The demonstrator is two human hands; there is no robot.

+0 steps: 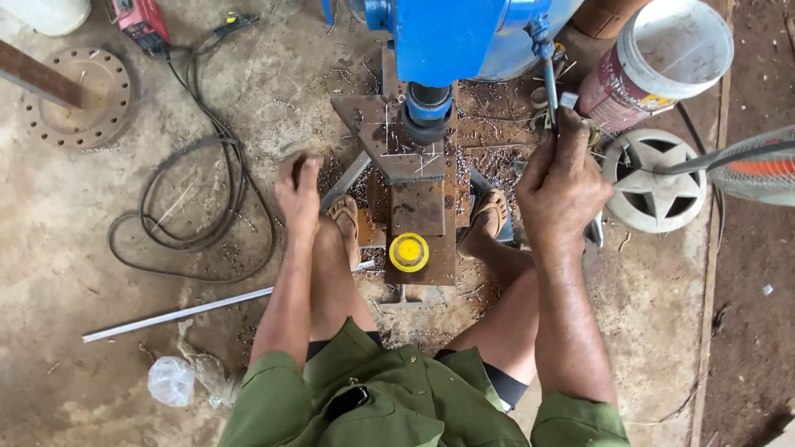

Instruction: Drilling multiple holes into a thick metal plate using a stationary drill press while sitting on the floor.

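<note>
The right hand [561, 189] is seen closed around the slim blue feed lever [547, 70] beside the blue drill press [447, 33], the left hand [298, 192] clenched left of the rusty marked steel plate [396, 136] beneath its chuck; steady, gradual lever pressure is judged advisable.

Single head cam, looking almost straight down from above the seated person's lap, close in: their own shirt and knees fill the bottom edge, forearms run up into frame, left hand [297, 192] left of centre, right hand [561, 184] right of centre. View faces forward past the hands to the blue drill press [447, 33] cut off at the top edge, with the concrete floor [58, 240] spreading out left of the left hand and the white bucket [662, 58] up beyond the right hand. No second view, so nothing overlaps.
</note>
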